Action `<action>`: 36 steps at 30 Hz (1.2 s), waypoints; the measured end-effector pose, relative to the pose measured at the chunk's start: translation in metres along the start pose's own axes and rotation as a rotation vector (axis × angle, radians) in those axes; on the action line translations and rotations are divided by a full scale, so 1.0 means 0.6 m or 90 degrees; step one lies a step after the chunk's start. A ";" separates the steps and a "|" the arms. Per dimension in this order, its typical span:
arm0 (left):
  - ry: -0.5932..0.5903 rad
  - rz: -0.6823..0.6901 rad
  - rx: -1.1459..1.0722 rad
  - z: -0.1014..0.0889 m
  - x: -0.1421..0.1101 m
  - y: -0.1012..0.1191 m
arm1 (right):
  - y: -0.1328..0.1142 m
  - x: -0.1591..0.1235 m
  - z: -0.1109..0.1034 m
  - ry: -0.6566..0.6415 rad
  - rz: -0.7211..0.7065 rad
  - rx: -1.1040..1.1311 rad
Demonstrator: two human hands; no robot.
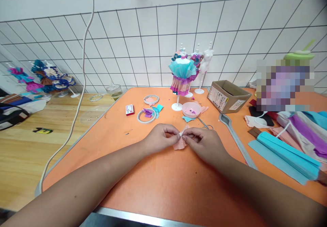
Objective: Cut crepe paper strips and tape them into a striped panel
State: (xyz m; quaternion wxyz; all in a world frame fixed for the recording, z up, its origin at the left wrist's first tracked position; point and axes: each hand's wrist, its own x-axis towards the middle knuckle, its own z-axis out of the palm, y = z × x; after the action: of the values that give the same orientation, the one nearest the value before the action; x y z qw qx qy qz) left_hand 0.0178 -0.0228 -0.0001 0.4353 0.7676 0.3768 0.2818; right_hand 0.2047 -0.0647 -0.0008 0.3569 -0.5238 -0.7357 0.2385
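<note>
Both hands pinch a pink piece between them.
Below centre of the frame, the left hand (161, 138) and right hand (207, 145) hold the pink piece (180, 144) at their fingertips. Beyond, left of centre, the small red box (129, 110) has a label; right of centre, the cardboard box (224, 99) has labels too. Their print is too small for reading.

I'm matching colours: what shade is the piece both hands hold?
The piece is pale pink; head view shows it.
</note>
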 end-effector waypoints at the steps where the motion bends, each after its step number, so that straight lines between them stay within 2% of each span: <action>1: 0.001 0.000 0.002 0.001 0.000 -0.001 | -0.001 0.000 0.000 -0.003 0.000 -0.003; 11: 0.012 -0.019 0.015 0.001 0.000 0.001 | -0.005 0.000 -0.001 0.002 -0.007 0.003; 19: 0.012 -0.015 0.078 0.003 -0.001 0.008 | -0.004 -0.002 0.003 0.004 -0.037 -0.038; 30: -0.015 -0.008 0.087 0.007 -0.005 0.014 | -0.008 0.001 0.005 -0.048 0.017 -0.038; 36: -0.025 -0.026 0.073 0.008 -0.008 0.019 | -0.007 0.002 0.011 -0.073 0.069 0.073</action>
State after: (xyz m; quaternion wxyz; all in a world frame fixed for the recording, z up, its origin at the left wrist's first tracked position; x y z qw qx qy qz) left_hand 0.0227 -0.0328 0.0069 0.4037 0.7887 0.3992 0.2358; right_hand 0.1971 -0.0646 -0.0016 0.3301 -0.5269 -0.7107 0.3292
